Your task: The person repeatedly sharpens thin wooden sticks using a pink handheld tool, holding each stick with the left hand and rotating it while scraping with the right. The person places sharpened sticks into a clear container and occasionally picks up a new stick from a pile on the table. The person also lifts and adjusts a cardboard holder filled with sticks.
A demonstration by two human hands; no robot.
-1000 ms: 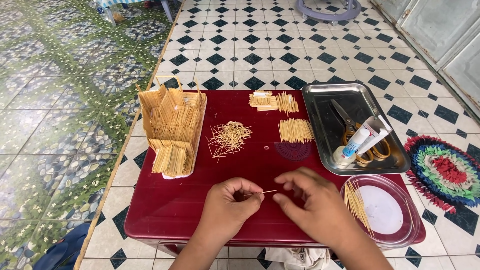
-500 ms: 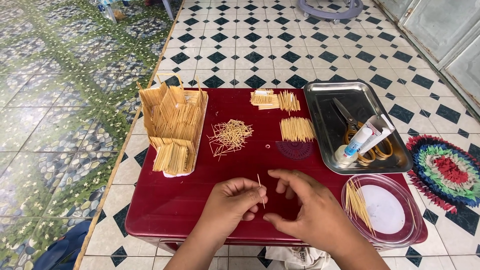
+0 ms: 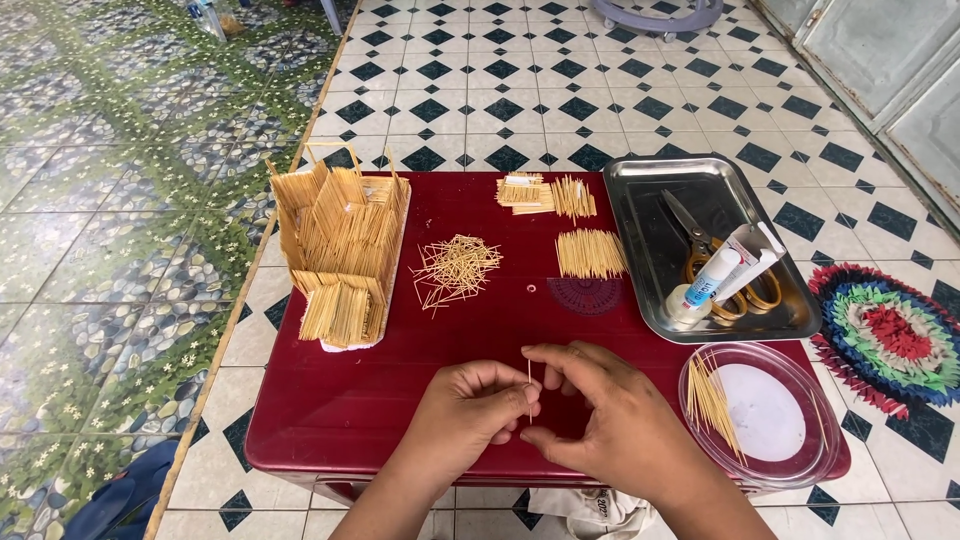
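Note:
My left hand (image 3: 468, 412) and my right hand (image 3: 598, 418) meet above the front of a low dark red table (image 3: 330, 400). Between their fingertips they pinch one thin wooden toothpick (image 3: 529, 385), which stands nearly upright. Behind the hands lies a loose heap of toothpicks (image 3: 455, 268). A neat bundle of toothpicks (image 3: 590, 253) lies to its right, and two smaller bundles (image 3: 548, 194) sit further back. A house-like model built of toothpicks (image 3: 340, 245) stands on a white board at the table's left.
A steel tray (image 3: 650, 210) at the right holds scissors (image 3: 700, 240) and a glue tube (image 3: 712, 277). A clear oval dish (image 3: 770, 412) with several toothpicks sits at the front right. A dark protractor (image 3: 585, 295) lies mid-table. A colourful round mat (image 3: 890, 330) lies on the tiled floor.
The toothpick lay roughly level between my fingertips a second ago; now it stands upright. Both hands have drawn closer together.

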